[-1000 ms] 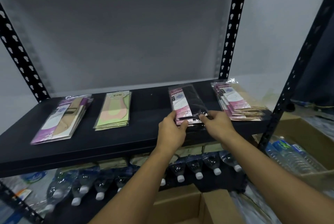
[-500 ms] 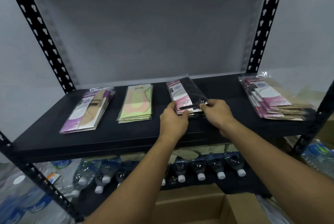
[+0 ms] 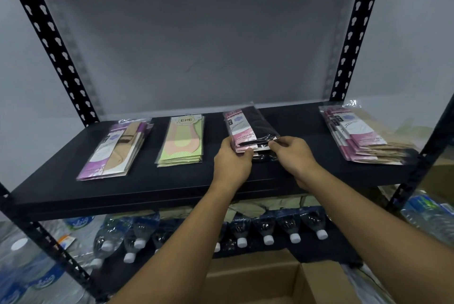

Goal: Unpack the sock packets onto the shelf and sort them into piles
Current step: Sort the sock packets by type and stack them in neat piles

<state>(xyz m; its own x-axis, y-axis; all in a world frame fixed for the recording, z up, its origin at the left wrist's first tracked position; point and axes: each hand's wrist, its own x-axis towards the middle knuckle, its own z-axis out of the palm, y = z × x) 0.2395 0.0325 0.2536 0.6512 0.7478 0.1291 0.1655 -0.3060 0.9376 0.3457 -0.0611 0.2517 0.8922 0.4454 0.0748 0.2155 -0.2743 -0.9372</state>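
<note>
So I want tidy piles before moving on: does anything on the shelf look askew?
Mostly neat. The rightmost pile of pink packets is fanned out, its lower packets sliding toward the shelf edge. The purple pile lies slanted. Both hands, left hand and right hand, hold the black-sock pile.

Water bottles [image 3: 266, 229] lie behind a cardboard box [image 3: 255, 279].
</note>
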